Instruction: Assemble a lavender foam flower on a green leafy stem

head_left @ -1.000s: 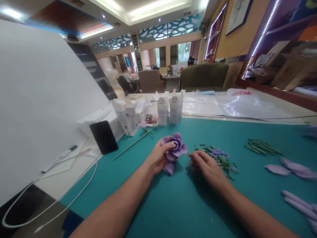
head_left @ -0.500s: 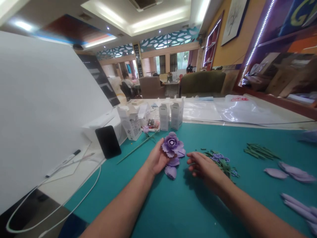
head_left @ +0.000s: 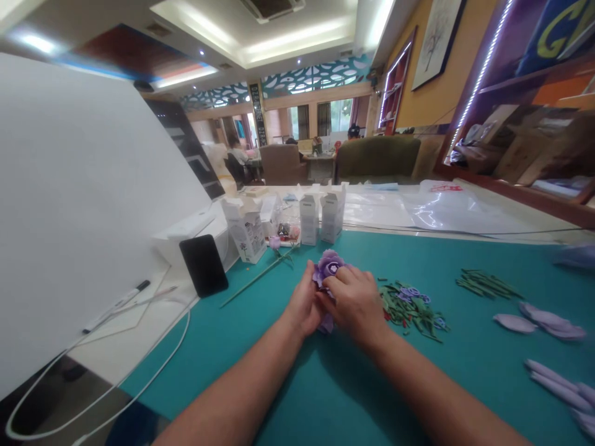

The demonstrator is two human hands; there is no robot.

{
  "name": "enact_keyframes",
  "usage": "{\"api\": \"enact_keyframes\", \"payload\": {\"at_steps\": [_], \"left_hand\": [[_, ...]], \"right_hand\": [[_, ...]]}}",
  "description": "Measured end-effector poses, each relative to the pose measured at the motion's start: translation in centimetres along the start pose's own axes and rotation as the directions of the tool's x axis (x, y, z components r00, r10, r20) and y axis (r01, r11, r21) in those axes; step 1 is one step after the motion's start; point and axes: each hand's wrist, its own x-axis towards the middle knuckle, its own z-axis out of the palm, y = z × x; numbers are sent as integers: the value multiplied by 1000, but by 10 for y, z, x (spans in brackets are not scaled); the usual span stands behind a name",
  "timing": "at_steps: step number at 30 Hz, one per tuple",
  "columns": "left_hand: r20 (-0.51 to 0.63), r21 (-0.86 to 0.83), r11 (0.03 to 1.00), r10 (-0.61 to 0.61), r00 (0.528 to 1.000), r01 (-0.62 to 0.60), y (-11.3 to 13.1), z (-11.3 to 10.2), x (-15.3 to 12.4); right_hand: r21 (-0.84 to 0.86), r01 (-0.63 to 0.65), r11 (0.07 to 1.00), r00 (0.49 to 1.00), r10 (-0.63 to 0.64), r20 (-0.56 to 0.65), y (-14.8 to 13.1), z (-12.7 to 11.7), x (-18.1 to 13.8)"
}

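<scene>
A purple artificial flower (head_left: pixel 328 265) with ruffled petals and a pale centre is held above the green mat (head_left: pixel 288 396). My left hand (head_left: pixel 302 303) cradles it from the left and below, fingers wrapped round its underside. From the right, my right hand (head_left: pixel 356 300) closes on the flower's petals, its fingertips near the centre and partly hiding it. A lower purple petal shows beneath the hands. To the right of my right hand lies a heap of green leaf pieces and purple rings (head_left: pixel 411 306).
Green stems (head_left: pixel 486 283) and lilac petals (head_left: pixel 551 320) lie at the right. A stemmed lilac flower (head_left: pixel 274 242), white boxes (head_left: pixel 309 220) and a black tablet-like slab (head_left: pixel 203 265) stand or lie farther back and left. White cables (head_left: pixel 179 347) run along the left edge. People sit in the background.
My right hand has moved left from beside the leaf heap onto the flower and closed on it. The flower has shifted slightly right in my left hand.
</scene>
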Motion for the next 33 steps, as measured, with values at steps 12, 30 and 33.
{"api": "enact_keyframes", "payload": {"at_steps": [12,30,33], "left_hand": [[-84,-105,992,54,995,-63,-6,4,3],[4,-17,998,69,998,-69,-7,-5,6],[6,-19,998,67,998,-67,-7,-7,8]], "right_hand": [[-44,-41,998,998,38,-58,3,10,-7],[65,-150,987,988,147,39,9,10,-9],[107,-161,981,986,155,56,8,8,-9]]}}
